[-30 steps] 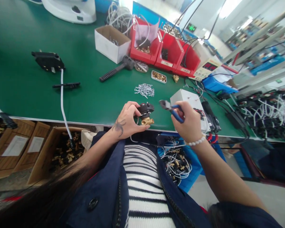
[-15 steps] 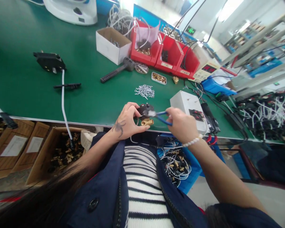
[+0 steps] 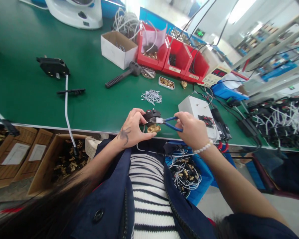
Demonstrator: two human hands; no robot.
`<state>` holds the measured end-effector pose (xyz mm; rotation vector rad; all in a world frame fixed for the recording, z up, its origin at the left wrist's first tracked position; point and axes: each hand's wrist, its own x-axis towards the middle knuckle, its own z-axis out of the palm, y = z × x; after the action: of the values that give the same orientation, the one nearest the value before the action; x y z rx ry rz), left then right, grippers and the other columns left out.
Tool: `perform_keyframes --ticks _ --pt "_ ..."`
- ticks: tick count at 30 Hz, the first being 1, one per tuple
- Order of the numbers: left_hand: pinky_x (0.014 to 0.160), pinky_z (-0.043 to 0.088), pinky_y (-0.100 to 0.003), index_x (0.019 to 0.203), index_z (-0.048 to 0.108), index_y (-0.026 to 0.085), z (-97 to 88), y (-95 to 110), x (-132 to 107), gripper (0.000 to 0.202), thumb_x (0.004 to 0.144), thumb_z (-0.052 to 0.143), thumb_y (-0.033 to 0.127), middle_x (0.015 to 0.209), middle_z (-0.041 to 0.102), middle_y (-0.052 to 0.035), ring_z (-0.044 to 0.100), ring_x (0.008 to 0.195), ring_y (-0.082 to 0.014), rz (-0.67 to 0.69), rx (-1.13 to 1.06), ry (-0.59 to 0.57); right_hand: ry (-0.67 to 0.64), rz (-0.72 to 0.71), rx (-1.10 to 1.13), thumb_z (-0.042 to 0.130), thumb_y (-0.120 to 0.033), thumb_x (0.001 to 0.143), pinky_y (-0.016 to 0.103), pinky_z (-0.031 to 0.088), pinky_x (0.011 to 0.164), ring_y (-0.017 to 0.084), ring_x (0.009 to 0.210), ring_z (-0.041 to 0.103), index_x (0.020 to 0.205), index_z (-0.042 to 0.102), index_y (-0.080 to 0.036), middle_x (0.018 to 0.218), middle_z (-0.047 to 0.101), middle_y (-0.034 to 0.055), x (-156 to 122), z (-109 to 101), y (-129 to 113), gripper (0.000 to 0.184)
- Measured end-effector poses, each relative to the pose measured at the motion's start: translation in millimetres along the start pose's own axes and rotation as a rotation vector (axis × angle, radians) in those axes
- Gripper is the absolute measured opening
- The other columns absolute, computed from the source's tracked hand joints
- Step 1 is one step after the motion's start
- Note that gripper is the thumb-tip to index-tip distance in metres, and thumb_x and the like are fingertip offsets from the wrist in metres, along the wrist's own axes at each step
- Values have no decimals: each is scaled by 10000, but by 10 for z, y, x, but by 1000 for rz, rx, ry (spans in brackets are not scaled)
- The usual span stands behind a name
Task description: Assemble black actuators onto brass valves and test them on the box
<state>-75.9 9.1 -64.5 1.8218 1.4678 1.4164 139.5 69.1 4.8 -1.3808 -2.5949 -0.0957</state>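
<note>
My left hand is closed round a small black and brass valve part held at the near edge of the green table. My right hand grips blue-handled pliers, whose jaws rest against the black top of the part. A pile of small silver clips lies on the table just beyond the hands.
A white control box stands to the right. Red bins, a white carton, a black mallet and a small tray of brass pieces sit further back. Cardboard boxes of parts and a blue bin of wired parts are below the table edge.
My right hand has swung the pliers left from beside the part until their jaws meet it. My left hand has kept the part in place.
</note>
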Motion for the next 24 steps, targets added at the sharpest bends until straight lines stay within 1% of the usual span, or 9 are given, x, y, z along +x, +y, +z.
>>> perform_keyframes --ticks 2,3,5,8,9,14,19,20,24 --pt "908 541 -480 816 464 199 1 3 0 472 613 886 258 1136 558 -105 562 1120 -279 -4 -1 2 180 60 89 432 -177 875 300 423 620 185 684 580 1044 594 -187 853 663 70 1 -54 5 234" --pt "908 540 -481 816 464 199 1 5 1 472 613 886 255 1134 559 -105 561 1121 -279 -5 -1 1 214 96 100 420 -177 882 299 430 628 184 683 577 1057 580 -182 829 650 65 1 -73 1 238" --pt "913 538 -489 815 465 196 1 8 2 468 615 884 253 1132 559 -109 560 1117 -281 -2 -2 -3 117 127 39 432 -159 869 289 402 603 180 660 569 1051 576 -181 791 639 56 5 -82 -21 232" --pt "907 542 -488 811 463 192 1 10 2 471 611 885 252 1128 561 -112 563 1113 -285 5 -3 -2 -162 41 -78 502 -134 818 284 333 558 183 642 574 989 609 -196 822 672 63 17 -62 -51 211" --pt "903 544 -484 812 463 192 2 9 2 474 609 887 252 1130 561 -114 564 1114 -285 6 -4 -1 -167 16 -83 507 -131 813 286 334 561 188 656 583 986 617 -199 857 684 69 19 -62 -52 216" --pt "912 543 -481 820 463 191 14 0 4 473 619 887 245 1136 560 -115 566 1104 -272 8 -10 4 156 97 55 447 -153 871 306 437 663 189 702 589 1082 599 -183 868 663 73 5 -74 -35 261" --pt "931 534 -495 813 463 195 4 -1 4 469 618 885 256 1126 564 -108 565 1110 -277 9 -3 6 -183 12 -91 498 -129 825 298 351 566 200 684 603 1012 629 -189 905 694 80 19 23 -40 236" --pt "926 537 -489 813 464 195 1 0 4 467 619 885 259 1122 566 -105 567 1108 -275 8 -2 6 -149 3 -78 485 -131 835 300 362 575 204 704 614 1032 632 -187 936 699 87 26 26 -28 252" --pt "909 545 -469 813 467 197 -7 4 10 452 636 877 266 1122 571 -99 569 1112 -270 5 -3 3 200 81 85 433 -160 874 307 431 636 200 735 614 1090 611 -185 922 685 87 31 0 15 282"
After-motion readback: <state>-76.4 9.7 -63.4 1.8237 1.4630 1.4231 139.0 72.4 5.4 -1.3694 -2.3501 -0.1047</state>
